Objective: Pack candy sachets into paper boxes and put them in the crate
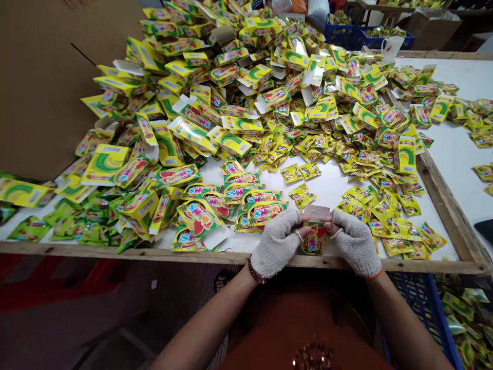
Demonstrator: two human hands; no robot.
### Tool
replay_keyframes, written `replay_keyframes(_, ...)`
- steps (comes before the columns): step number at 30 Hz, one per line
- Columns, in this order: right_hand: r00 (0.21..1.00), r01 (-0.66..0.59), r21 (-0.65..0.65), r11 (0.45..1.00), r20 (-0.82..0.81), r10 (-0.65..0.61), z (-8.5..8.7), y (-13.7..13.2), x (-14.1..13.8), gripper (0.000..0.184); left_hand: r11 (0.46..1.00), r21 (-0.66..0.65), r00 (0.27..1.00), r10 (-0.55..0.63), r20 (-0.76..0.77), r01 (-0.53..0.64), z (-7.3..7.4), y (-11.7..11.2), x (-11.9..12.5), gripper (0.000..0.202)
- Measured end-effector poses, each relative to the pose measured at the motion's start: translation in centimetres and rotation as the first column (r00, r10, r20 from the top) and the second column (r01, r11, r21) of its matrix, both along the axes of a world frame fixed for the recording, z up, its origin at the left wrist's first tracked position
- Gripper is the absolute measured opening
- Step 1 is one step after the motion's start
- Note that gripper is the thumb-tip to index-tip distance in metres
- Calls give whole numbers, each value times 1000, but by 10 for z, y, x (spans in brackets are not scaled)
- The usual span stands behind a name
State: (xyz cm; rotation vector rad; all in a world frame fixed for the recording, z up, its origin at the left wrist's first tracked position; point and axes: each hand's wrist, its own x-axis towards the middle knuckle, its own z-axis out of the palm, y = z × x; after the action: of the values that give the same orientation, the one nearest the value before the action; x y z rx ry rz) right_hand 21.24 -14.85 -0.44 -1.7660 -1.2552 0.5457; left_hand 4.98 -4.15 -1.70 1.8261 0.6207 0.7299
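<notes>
Rust-orange shirt front [304, 329] with a sequined ornament [311, 355] fills the lower edge of the view. Reference for directions: 12 o'clock points forward from the hands.

Items, left to right: a brown cardboard sheet [50, 87] lies at 10 o'clock, beside the heap of yellow-green printed cartons [227, 103] on the white tabletop [327, 187]. Flattened cartons [246, 198] overlap at 11 o'clock. Loose foil sachets [393, 231] scatter at 2 o'clock, and blue crates [379, 37] stand beyond them at 1 o'clock. A further blue crate [421, 303] sits below the wooden table rim [154, 250] at 4 o'clock.

Hazards: excess finger pressure could crease the thin card. The small printed carton [314, 239] sits just above the rim, so a slip could drop it off the table edge.

Hand state: the left hand [275, 242] and right hand [356, 242], in white knit gloves with bare fingertips, are closed inward, not spread. Their fingertips [307, 219] pinch the carton from both sides, with its white flap [316, 211] standing upward between them.
</notes>
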Motion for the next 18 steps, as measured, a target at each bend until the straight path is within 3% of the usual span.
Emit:
replay_keyframes(2,1000,17,8,1000,-2,-17,-1,2,-1,14,997,68,999,-39,-37,41,5,3,-2,11)
replay_keyframes(4,996,47,34,998,-72,-45,-4,4,-3,15,998,42,997,-53,-56,56,6,5,-1,12)
replay_keyframes(7,997,26,74,997,-73,-21,-5,6,-3,29,990,-143,1000,-18,11,20,1,3,1,17)
replay_keyframes(9,998,-39,88,995,56,34,-3,6,-2,19,971,-239,997,0,76,19,-2,2,2,30)
replay_keyframes(11,981,-115,125,985,169,93,2,4,0,14,982,-187,997,-10,72,23,-2,2,1,25)
replay_keyframes(13,965,-180,145,973,218,146,7,2,1,16,998,-54,999,-37,24,38,4,3,-2,15)
replay_keyframes(15,959,-200,138,970,230,165,13,2,1,16,998,23,998,-61,-9,61,12,5,-4,22)
replay_keyframes(18,966,-181,84,980,202,161,18,3,1,16,997,-15,995,-77,-68,76,26,9,-5,25)
